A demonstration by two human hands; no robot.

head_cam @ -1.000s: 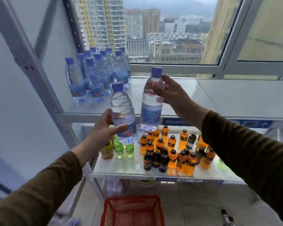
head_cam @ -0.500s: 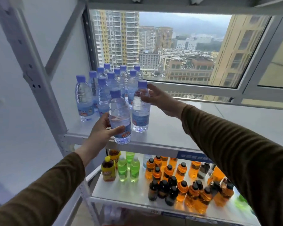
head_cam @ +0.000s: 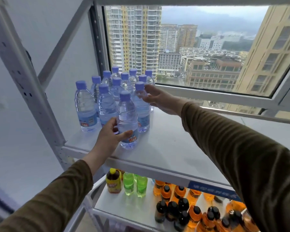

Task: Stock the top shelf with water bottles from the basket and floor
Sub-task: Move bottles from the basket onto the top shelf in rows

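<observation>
Several clear water bottles with purple caps (head_cam: 107, 91) stand grouped at the back left of the white top shelf (head_cam: 171, 144). My left hand (head_cam: 110, 136) grips the lower body of a water bottle (head_cam: 126, 114) that stands at the front of the group. My right hand (head_cam: 157, 99) holds the shoulder of a second water bottle (head_cam: 141, 113), which stands on the shelf just behind and to the right of the first. The basket and the floor are out of view.
A white metal upright (head_cam: 28, 84) and a diagonal brace (head_cam: 64, 41) frame the shelf on the left. A window (head_cam: 199, 47) runs behind it. On the lower shelf (head_cam: 132, 208) stand green (head_cam: 135, 183), orange (head_cam: 179, 191) and dark drink bottles (head_cam: 172, 210).
Both hands have lifted their bottles from in front of the shelf edge onto the top shelf and moved them back to the group. The view has tilted up, and the red basket has left it.
</observation>
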